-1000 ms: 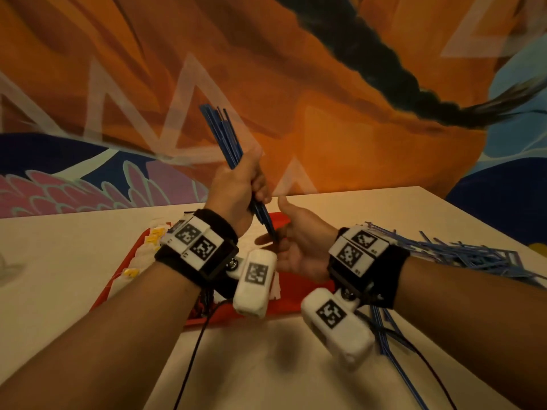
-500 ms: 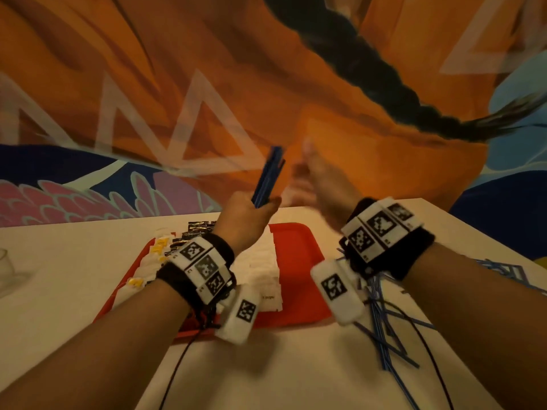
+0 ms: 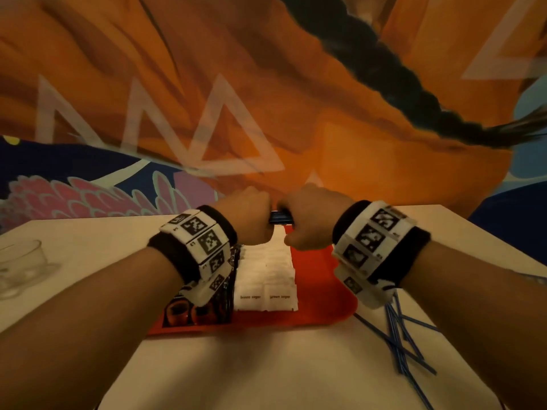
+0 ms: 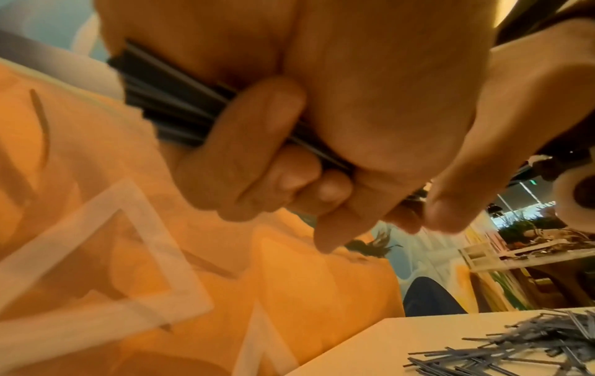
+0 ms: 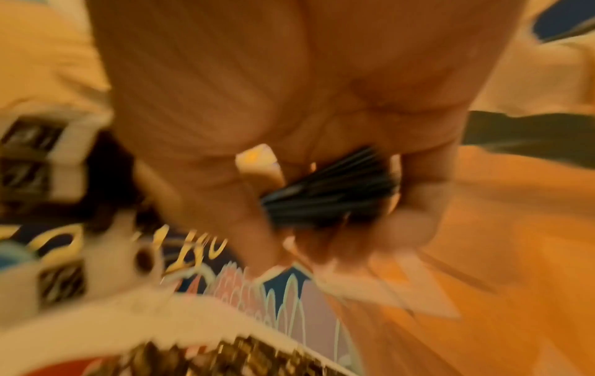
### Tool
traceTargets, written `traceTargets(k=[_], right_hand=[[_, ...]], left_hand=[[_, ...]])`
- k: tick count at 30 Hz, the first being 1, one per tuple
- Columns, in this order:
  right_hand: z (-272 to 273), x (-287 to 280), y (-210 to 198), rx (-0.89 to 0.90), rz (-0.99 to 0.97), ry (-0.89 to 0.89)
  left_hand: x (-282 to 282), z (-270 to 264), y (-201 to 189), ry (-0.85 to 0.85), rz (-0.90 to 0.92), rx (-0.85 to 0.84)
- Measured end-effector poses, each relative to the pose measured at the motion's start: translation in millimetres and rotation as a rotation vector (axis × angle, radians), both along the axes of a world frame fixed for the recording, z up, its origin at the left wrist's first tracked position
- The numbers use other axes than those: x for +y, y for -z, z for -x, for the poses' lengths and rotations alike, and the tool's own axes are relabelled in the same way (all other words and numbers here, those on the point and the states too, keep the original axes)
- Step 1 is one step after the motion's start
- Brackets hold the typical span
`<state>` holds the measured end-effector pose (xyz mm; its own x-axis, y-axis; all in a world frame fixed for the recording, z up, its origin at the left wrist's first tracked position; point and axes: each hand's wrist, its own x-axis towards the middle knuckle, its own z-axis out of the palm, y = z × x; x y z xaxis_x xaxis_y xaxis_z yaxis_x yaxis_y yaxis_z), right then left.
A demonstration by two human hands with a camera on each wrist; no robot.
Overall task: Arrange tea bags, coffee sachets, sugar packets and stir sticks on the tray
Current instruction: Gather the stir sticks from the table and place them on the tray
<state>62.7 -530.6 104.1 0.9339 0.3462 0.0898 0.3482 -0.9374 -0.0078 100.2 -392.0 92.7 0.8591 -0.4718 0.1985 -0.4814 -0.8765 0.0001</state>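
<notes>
From the head view, the left hand (image 3: 247,216) and the right hand (image 3: 310,217) meet above the far edge of the red tray (image 3: 321,279), both fisted round one bundle of blue stir sticks (image 3: 280,218) held level between them. On the tray, rows of white sugar packets (image 3: 266,273) fill the middle and dark coffee sachets (image 3: 201,313) lie to their left; the tray's right part is bare, so the sticks seem the last job, and loose stir sticks (image 3: 399,335) lie scattered on the pale bench (image 3: 266,365) off the tray's right edge. A clear glass cup (image 3: 22,267) stands near the bench's left edge, before a painted orange wall. The left wrist view shows fingers (image 4: 251,152) curled tight round the bundle, more sticks heaped at the bench's right side. The right wrist view, blurred, shows that hand wrapped round the bundle's other end.
</notes>
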Motion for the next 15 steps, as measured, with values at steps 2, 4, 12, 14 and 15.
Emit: traceTargets(k=[2,4,12,14,15], right_hand=[[-1.5,10.5,8.0,-0.088,0.083,0.056],[-3.7,15.4,13.8,-0.176,0.09,0.117],[-16.6,6.6,8.9,-0.297,-0.036,0.195],[-18.2,2.7,2.7,-0.305,-0.065,0.216],[-19.1,2.5,-0.1,-0.317,-0.068,0.213]], left_hand=[[-2.2,-2.6,1.2,0.02,0.012,-0.006],[-1.6,-4.0,1.9,0.01,0.019,-0.017],[37.6,10.2,-10.0,0.208,0.473,-0.043],[47.3,16.2,-10.0,0.286,0.791,0.053],[48.1,18.9,-7.7,0.302,0.968,0.147]])
